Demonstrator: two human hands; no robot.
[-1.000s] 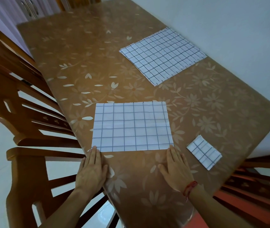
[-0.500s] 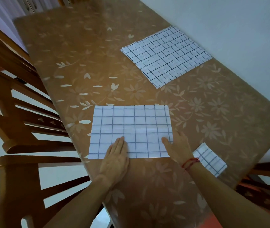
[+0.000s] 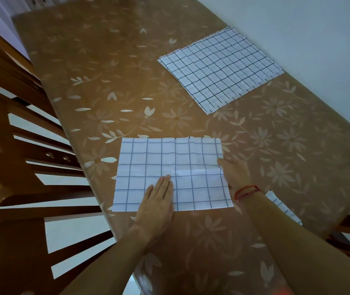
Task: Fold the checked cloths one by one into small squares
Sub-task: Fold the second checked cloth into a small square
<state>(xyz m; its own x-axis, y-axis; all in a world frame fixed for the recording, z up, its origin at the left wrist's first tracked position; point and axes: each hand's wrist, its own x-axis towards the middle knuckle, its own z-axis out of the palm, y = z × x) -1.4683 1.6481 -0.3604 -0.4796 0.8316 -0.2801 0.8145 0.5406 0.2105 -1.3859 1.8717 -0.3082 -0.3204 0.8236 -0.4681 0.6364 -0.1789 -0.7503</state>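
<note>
A white cloth with blue checks (image 3: pixel 182 158) lies flat and rectangular on the table near me. My left hand (image 3: pixel 158 201) presses flat on its near middle, fingers straight and together. My right hand (image 3: pixel 234 172) rests at the cloth's right edge, fingers extended onto the fabric. A small folded checked cloth (image 3: pixel 282 206) lies to the right, partly hidden behind my right forearm. Farther back on the right sits a stack of unfolded checked cloths (image 3: pixel 221 69).
The table (image 3: pixel 105 71) has a brown floral cover. Its right long edge runs along a pale wall. Wooden chairs (image 3: pixel 10 145) stand along the left side, and another chair's rails show at the lower right.
Both hands slid from the table's near edge forward onto the cloth. The left moved to its near middle, the right to its right edge. The view dipped closer.
</note>
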